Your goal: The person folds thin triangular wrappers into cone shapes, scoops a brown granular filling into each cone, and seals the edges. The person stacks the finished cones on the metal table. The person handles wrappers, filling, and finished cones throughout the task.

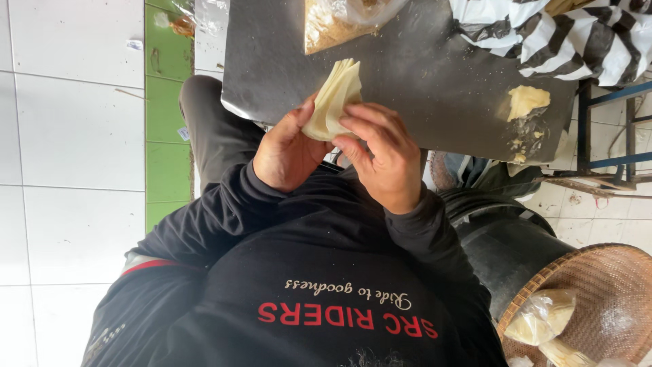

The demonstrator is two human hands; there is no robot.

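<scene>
A thin stack of pale yellow dough wrappers (334,98) is held up at the near edge of a dark metal tabletop (421,81). My left hand (286,153) grips the stack from the left, thumb against its lower edge. My right hand (382,155) holds it from the right, fingers curled over the bottom corner. Both arms wear black sleeves.
A clear plastic bag of brown filling (333,24) lies at the table's far edge. A lump of pale dough (526,102) sits on the table's right. Black-and-white striped plastic (577,37) lies at top right. A woven basket (598,299) holding bagged pieces stands lower right, beside a black bucket (509,245).
</scene>
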